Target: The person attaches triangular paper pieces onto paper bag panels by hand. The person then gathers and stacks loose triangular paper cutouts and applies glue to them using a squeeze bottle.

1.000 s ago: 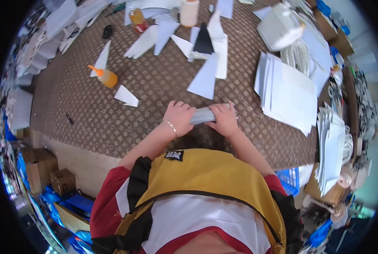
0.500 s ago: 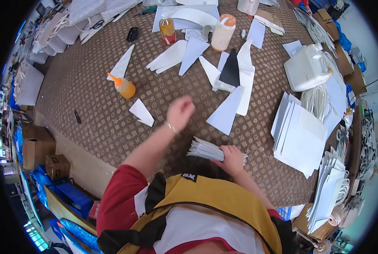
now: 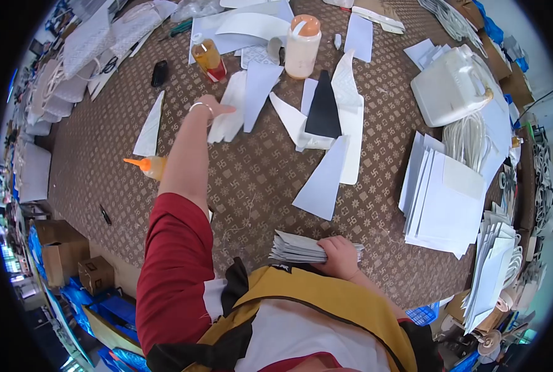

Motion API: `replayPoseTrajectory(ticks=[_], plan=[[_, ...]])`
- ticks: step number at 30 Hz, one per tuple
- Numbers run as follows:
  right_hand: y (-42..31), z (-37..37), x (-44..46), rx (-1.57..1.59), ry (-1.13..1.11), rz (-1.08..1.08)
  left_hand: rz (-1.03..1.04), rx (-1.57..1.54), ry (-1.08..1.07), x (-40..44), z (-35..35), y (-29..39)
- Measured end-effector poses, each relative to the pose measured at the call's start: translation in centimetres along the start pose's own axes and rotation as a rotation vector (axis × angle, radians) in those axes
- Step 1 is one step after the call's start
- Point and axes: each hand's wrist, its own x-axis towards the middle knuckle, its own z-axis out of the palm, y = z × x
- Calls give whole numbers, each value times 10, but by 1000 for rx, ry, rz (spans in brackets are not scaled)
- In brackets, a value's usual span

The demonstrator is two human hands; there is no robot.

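Note:
My left hand (image 3: 210,106) is stretched out across the table, its thumb apart and over the edge of a fanned pile of white cut pieces (image 3: 229,121). The other fingers are partly hidden, and I cannot tell whether they touch the pile. Close to my body, my right hand (image 3: 340,256) grips the right end of a stack of thin white pieces (image 3: 298,247) lying at the table's near side. Just beyond my left hand is a bottle of amber and red liquid (image 3: 209,60). My left forearm partly covers an orange-tipped glue bottle (image 3: 153,166).
Ahead lie a black tapered piece (image 3: 324,108), white cut pieces (image 3: 323,180) and an orange-lidded jar (image 3: 303,48). A white jerrycan (image 3: 450,87), coiled cord (image 3: 466,141) and stacked white sheets (image 3: 445,201) sit at right. Cardboard boxes (image 3: 65,260) stand off the left edge.
My left hand has moved forward and left from mid-table to the fanned white pieces. My right hand stays on the stack. The camera view has shifted slightly.

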Motion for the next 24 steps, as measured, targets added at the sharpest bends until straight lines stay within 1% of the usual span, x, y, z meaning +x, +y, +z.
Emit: replayPoseTrajectory(ticks=[1, 3, 4, 7, 8, 11, 13, 14, 16, 17, 19, 20, 21, 23, 24], plan=[[-1, 1, 0, 3, 5, 4, -5, 1, 0, -5, 6, 6], [-2, -1, 2, -3, 24, 4, 72, -169, 244, -16, 23, 19], [-3, -2, 2, -11, 26, -3, 74, -178, 251, -21, 30, 23], [-5, -2, 1, -21, 29, 13, 178, -607, 111, -34, 52, 35], [-6, -4, 0, -31, 35, 12, 188, -612, 113, -36, 63, 33], [-7, -4, -1, -24, 19, 26, 239, -906, 176, -45, 92, 8], [-7, -5, 0, -24, 25, 18, 131, -737, 329, -86, 92, -10], [-6, -5, 0, -27, 22, 12, 126, -730, 335, -97, 101, -28], [-7, -7, 0, -18, 11, -5, 218, -813, 346, -116, 119, -70], [-7, -8, 2, -35, -10, 16, 204, -810, 354, -135, 123, -81], [-8, -11, 4, -74, -58, 55, 298, -1090, 283, -177, 125, -101], [-10, -11, 4, -70, -64, 41, 352, -1232, 249, -195, 122, -107], [-12, -13, 4, -40, -104, 74, 344, -1237, 260, -212, 118, -110], [-17, -17, 2, 12, -185, 147, 393, -1297, 170, -246, 108, -109], [-22, -21, 1, 9, -190, 143, 420, -1327, 120, -260, 104, -108]])
